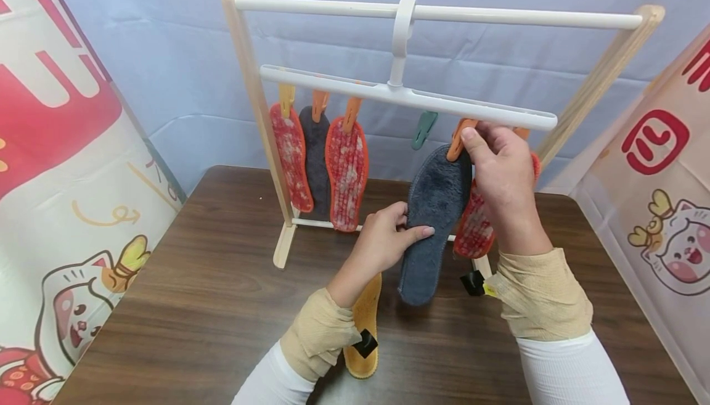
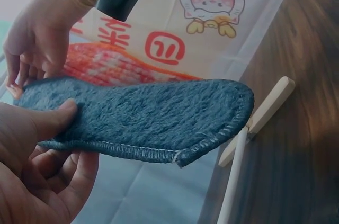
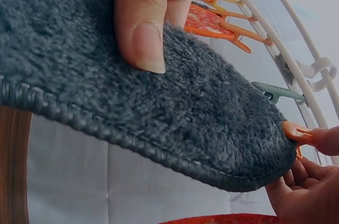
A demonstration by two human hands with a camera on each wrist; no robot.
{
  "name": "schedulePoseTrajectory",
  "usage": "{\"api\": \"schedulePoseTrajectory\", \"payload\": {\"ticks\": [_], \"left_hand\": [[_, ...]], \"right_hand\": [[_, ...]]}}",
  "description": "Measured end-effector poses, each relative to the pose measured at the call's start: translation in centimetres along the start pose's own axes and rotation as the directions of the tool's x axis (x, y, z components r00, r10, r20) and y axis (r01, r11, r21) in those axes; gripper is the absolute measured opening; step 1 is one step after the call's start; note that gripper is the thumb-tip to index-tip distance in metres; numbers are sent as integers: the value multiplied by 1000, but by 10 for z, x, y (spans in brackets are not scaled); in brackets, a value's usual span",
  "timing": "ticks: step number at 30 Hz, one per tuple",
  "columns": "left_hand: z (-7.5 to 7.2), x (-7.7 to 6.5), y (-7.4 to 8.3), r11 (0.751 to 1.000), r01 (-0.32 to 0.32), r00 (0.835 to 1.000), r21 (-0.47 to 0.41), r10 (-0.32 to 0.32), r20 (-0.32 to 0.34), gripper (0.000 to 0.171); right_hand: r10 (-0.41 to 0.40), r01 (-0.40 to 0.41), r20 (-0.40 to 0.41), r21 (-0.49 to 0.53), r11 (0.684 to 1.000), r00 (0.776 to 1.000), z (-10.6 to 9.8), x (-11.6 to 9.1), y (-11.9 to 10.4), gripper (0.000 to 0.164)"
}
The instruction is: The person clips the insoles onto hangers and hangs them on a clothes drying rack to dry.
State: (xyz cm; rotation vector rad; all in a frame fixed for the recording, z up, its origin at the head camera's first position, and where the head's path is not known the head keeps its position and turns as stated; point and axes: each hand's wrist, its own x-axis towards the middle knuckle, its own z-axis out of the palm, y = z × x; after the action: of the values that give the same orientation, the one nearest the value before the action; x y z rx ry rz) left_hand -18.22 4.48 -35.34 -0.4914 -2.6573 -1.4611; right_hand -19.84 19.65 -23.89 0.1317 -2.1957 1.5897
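Note:
My left hand (image 1: 377, 241) grips a dark grey fuzzy insole (image 1: 438, 192) by its middle, thumb on the fleecy face and fingers behind. In the head view the insole hangs tilted under the white hanger (image 1: 471, 106). At its upper end, my right hand (image 1: 506, 167) pinches an orange clothespin (image 1: 458, 141), whose tip overlaps the insole's edge. Just left of that clip hangs a bare green clothespin (image 1: 424, 130). Behind the right hand is a red-and-white insole (image 1: 474, 226), partly hidden. The left wrist view shows the grey insole's stitched rim (image 2: 143, 152) close up.
Further left on the hanger, two red insoles (image 1: 347, 177) and a grey one (image 1: 317, 158) hang from clips. The hanger hooks over the top bar (image 1: 527, 16) of a wooden stand (image 1: 255, 103). A tan insole (image 1: 362, 365) lies on the brown table (image 1: 183, 306), partly under the left forearm.

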Motion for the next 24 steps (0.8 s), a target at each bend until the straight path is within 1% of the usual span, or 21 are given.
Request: {"api": "schedulePoseTrajectory", "payload": {"ticks": [7, 12, 16, 18, 21, 24], "left_hand": [[3, 1, -2, 1000, 25, 1000, -12, -25, 14, 42], [4, 0, -5, 999, 38, 999, 5, -38, 22, 44], [3, -1, -6, 998, 64, 997, 5, -64, 38, 38], [2, -2, -6, 996, 86, 995, -1, -86, 49, 43], [1, -4, -6, 993, 119, 991, -14, -118, 63, 54], [0, -5, -7, 991, 130, 990, -30, -128, 66, 51]], "right_hand": [[-11, 10, 28, 37, 999, 1000, 0, 1, 2, 40], [-4, 3, 30, 44, 999, 1000, 0, 0, 2, 42], [-4, 3, 32, 46, 999, 999, 0, -1, 0, 43], [-5, 3, 34, 49, 999, 999, 0, -2, -1, 43], [-2, 0, 40, 60, 998, 999, 0, -3, -2, 43], [0, -3, 46, 65, 998, 999, 0, -4, -3, 43]]}}
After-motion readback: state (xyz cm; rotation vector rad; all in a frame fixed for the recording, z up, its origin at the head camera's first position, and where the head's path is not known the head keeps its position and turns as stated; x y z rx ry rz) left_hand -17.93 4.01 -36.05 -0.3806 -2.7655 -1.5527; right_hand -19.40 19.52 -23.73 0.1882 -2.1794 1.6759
